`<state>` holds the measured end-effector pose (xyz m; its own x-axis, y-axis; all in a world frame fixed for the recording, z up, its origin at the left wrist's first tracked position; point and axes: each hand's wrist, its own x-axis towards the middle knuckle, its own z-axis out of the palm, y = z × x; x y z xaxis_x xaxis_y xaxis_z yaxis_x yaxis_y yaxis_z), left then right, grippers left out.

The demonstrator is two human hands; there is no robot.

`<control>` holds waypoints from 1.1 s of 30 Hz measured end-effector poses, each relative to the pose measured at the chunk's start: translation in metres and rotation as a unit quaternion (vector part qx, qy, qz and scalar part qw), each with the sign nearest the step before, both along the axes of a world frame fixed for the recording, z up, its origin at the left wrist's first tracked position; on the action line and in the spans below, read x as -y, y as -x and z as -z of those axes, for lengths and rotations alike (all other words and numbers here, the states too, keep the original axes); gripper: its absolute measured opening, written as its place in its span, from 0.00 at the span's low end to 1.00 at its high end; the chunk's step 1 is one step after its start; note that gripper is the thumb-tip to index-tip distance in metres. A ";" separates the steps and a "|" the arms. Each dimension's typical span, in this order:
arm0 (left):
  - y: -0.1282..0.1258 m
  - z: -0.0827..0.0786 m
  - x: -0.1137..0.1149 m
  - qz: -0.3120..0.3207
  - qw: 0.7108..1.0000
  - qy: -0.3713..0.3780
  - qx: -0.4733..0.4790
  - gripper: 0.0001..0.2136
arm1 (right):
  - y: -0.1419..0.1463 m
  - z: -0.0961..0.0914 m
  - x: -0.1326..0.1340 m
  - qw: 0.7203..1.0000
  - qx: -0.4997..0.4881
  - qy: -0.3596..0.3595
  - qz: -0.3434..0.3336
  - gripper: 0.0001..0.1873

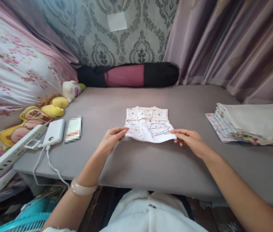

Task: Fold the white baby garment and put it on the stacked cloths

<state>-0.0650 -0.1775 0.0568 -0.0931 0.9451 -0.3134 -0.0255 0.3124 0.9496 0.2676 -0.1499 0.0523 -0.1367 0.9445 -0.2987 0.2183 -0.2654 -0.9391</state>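
A small white baby garment (147, 124) with tiny printed motifs and a line-drawn animal lies partly folded on the grey-covered table, its near edge lifted a little. At the near left corner, my left hand (113, 137) pinches the fabric between thumb and fingers. My right hand (187, 140) grips the near right corner the same way. The cloth is stretched between both hands, and its upper part is folded over. Whether it is a shirt or pants, I cannot tell.
Folded cloths (255, 124) are stacked at the right. On the left are a power strip (17, 149), a white power bank (54, 132) with cables, a blurred phone-like object (73, 129) and plush toys (54, 108). A black-and-maroon roll (124, 75) lies along the back wall.
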 end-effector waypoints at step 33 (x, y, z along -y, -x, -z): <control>-0.039 0.030 -0.100 -0.104 0.988 -0.118 0.004 0.23 | 0.042 0.039 -0.076 0.947 0.205 -0.238 -0.069 0.40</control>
